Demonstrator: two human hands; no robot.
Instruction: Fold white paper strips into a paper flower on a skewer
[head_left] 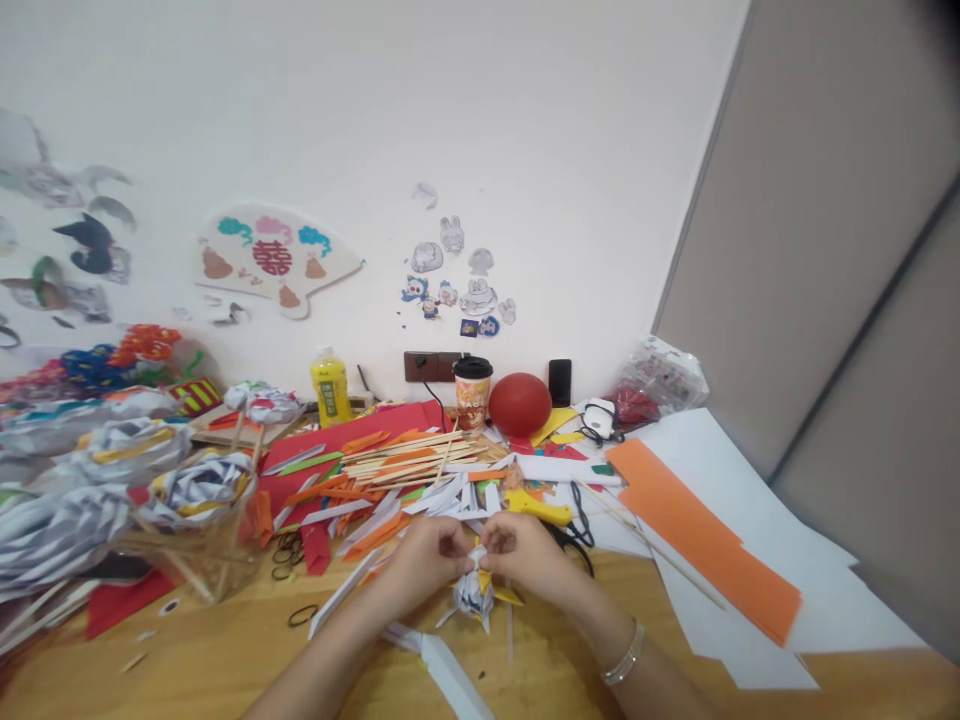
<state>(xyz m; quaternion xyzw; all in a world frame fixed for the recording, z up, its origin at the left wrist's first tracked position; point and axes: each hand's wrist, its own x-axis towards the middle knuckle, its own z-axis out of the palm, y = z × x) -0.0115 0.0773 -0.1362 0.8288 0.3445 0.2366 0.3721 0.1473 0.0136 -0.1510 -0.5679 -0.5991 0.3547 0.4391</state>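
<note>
My left hand (424, 565) and my right hand (525, 555) meet over the wooden table (225, 660), both pinched on a small folded paper flower (475, 592) of white, grey and yellow strips. The flower hangs just below my fingertips. A thin stick (510, 630) runs down from it towards me. My right wrist wears a silver bangle (625, 655). Loose white paper strips (442, 665) lie under my forearms.
Wooden sticks (409, 455) and orange and white strips lie behind the hands. A yellow glue gun (536, 507), paper cup (472, 392), red ball (520, 403), yellow bottle (330, 388), orange sheets (697, 535), and a clear container of finished paper flowers (199, 520) surround them.
</note>
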